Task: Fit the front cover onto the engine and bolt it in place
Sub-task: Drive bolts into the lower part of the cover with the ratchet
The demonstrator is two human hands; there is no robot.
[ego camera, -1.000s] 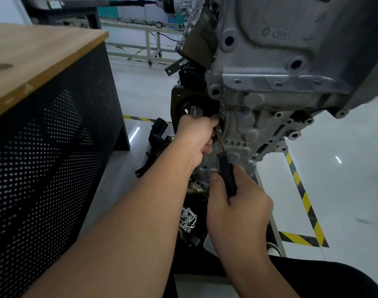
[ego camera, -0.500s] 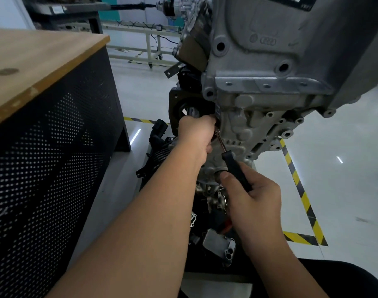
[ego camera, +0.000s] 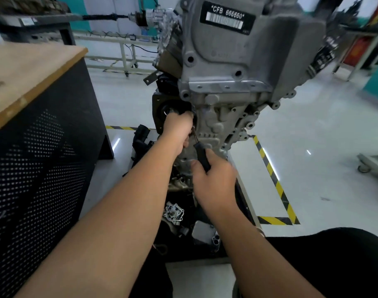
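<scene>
While the left hand point(ego camera: 177, 127) reaches forward, fingers curled against the dark front cover point(ego camera: 162, 108) on the grey cast-metal engine point(ego camera: 226, 82), the right hand point(ego camera: 214, 179) grips a black-handled wrench point(ego camera: 202, 155). Its thin shaft angles up toward the cover's edge.

The engine point(ego camera: 231, 87) rises just beyond the fingers point(ego camera: 185, 114) of both hands, blocking any way forward. Left of them stands a cabinet point(ego camera: 44, 168) with a wooden tabletop point(ego camera: 27, 76), a floor point(ego camera: 125, 104) gap between. Loose parts point(ego camera: 174, 212) lie below the fingers. Right of them the floor is open.
</scene>
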